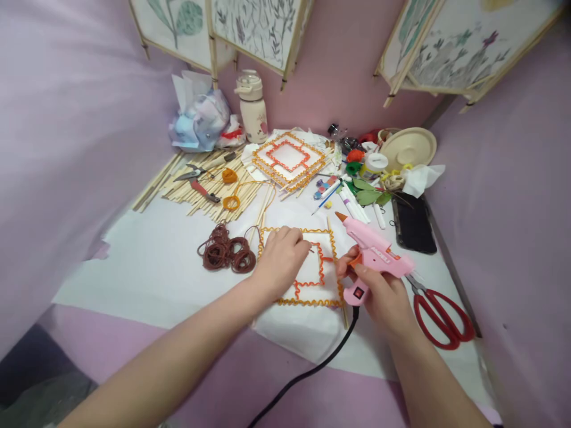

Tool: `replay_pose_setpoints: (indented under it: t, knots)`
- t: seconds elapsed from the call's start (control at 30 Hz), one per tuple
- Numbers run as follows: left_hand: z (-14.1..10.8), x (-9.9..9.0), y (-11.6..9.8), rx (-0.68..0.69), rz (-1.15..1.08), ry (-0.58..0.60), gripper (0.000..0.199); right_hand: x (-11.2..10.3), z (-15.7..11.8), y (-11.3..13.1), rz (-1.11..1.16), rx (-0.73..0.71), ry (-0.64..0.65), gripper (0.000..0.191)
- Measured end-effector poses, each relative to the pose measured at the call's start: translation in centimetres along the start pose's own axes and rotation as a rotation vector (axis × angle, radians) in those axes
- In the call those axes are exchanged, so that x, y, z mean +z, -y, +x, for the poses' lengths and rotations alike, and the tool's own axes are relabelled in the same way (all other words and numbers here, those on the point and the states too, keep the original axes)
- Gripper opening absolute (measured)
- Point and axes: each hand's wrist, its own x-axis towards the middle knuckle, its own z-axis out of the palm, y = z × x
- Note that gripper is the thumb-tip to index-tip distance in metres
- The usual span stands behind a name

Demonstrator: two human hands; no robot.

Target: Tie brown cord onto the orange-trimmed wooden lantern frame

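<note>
My right hand [386, 297] is wrapped round the handle of a pink hot glue gun [375, 246], fingers at its orange trigger. The gun's brown nozzle points up and left, and its black cable runs down toward the front. My left hand [282, 258] is closed over a square frame [307, 302] edged with wavy orange cord, with a red-orange cord pattern inside. A short dark end of brown cord pokes out at the left fingertips. Left of that hand lies a coiled bundle of brown cord [227, 252], one strand reaching toward the frame.
A similar finished-looking frame [267, 160] lies behind. Sticks [191, 202], pruning shears [203, 189] and orange cord [231, 203] are back left. Markers [352, 202], a phone [414, 223] and red-handled scissors [446, 318] are right. A bottle [253, 113] stands behind; lanterns [254, 30] hang above.
</note>
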Motion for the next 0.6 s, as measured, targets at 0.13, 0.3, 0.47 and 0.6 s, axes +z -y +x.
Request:
replay_pose_setpoints:
  t: [0.13,0.3,0.47,0.6]
  knots:
    - [1.4,0.0,0.0,0.057,0.049,0.074,0.017,-0.3,0.0,-0.1,-0.119,0.04,-0.021,0.021]
    - [1.7,0.2,0.1,0.03,-0.004,0.066,0.013,-0.7,-0.1,0.0,-0.155,0.06,0.046,0.022]
    - [0.2,-2.5,1.1,-0.224,-0.496,-0.254,0.009,-0.8,0.0,-0.2,-0.127,0.046,0.041,0.021]
    - [-2.0,-7.0,2.9,-0.414,-1.068,-0.544,0.002,-0.6,0.2,-0.3,-0.146,0.048,-0.052,0.025]
